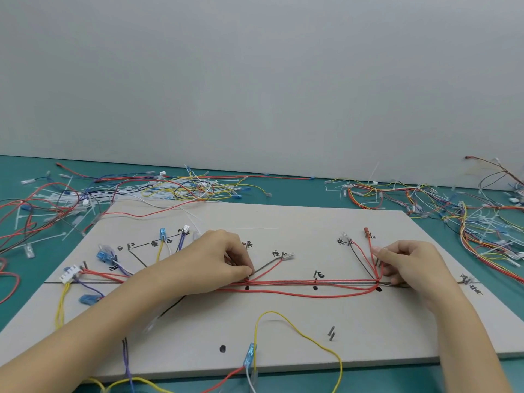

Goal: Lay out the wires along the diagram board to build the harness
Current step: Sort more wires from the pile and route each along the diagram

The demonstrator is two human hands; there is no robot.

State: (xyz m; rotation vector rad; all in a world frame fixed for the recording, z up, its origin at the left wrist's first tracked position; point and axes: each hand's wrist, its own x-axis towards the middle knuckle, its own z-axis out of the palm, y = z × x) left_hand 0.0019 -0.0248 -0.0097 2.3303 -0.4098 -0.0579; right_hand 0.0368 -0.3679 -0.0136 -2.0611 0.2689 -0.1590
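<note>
Two loose wire heaps (158,188) flank the board (283,222) (teal table (297,191)).

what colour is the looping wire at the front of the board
Yellow wire, clearest in the head view.

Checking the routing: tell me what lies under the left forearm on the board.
Red wires run under the left forearm along the drawn line; a black wire emerges below. How they lie beneath stays hidden.

Matt cardboard-like board (283,321); glossy plastic-coated wires (312,283); smooth teal table (496,321).
</note>
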